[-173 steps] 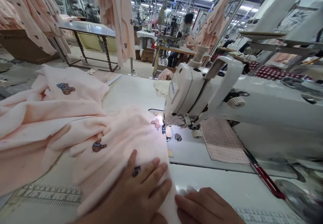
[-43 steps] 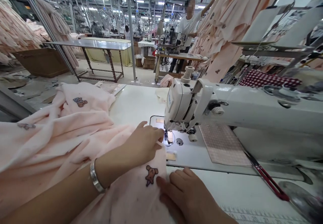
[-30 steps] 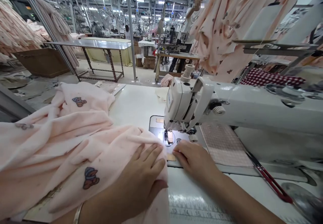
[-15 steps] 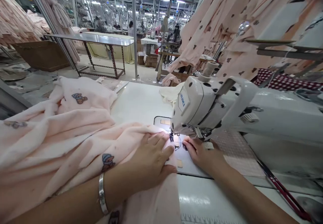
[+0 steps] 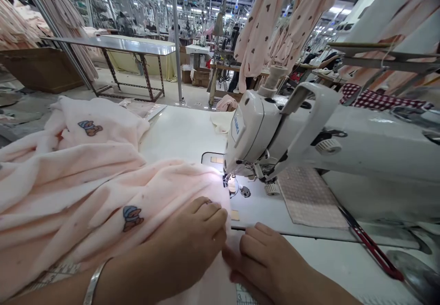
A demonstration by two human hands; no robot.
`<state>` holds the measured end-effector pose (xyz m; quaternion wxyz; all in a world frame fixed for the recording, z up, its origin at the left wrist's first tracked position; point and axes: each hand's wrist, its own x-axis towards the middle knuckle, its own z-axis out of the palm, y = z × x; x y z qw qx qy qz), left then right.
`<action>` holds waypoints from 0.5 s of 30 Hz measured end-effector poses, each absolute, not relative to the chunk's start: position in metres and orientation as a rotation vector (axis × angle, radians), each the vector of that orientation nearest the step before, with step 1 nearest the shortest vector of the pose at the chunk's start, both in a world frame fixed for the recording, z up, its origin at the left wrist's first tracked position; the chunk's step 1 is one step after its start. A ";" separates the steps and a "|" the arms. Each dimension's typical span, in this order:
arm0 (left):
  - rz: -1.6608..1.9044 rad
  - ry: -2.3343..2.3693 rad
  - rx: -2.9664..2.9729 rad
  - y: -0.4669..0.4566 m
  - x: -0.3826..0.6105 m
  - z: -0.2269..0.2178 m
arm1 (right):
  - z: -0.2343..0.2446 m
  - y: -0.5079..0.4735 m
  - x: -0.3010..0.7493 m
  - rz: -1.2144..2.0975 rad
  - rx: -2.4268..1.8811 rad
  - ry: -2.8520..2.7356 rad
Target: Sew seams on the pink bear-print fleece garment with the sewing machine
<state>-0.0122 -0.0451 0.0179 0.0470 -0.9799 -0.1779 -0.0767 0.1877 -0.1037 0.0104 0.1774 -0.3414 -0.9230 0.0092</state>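
Observation:
Pink plush fabric with small bear prints spreads over the left of the sewing table, one edge running under the presser foot of a white sewing machine. On that fabric, in front of the foot, my left hand is closed with the cloth bunched at its curled fingers. My right hand is beside it at the fabric's right edge, fingers curled and pinching the edge. The fingertips of both hands nearly meet, and the cloth between them is partly hidden.
Red-handled scissors lie at the right, near a folded pink textured cloth. A measuring tape strip shows at the front edge. Beyond are a metal table, a cardboard box and hanging pink garments.
My right hand has left the area beside the needle and come back to the fabric's front edge. My left hand has slid toward me and curled its fingers. The view has shifted slightly.

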 end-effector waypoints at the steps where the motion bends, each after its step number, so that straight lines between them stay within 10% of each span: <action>1: -0.313 -0.573 -3.047 -0.044 -0.015 0.014 | 0.009 -0.103 0.189 0.017 -0.970 -2.616; 15: -0.587 -0.577 -3.307 0.022 -0.014 0.007 | -0.003 -0.057 0.208 -0.076 -1.103 -2.569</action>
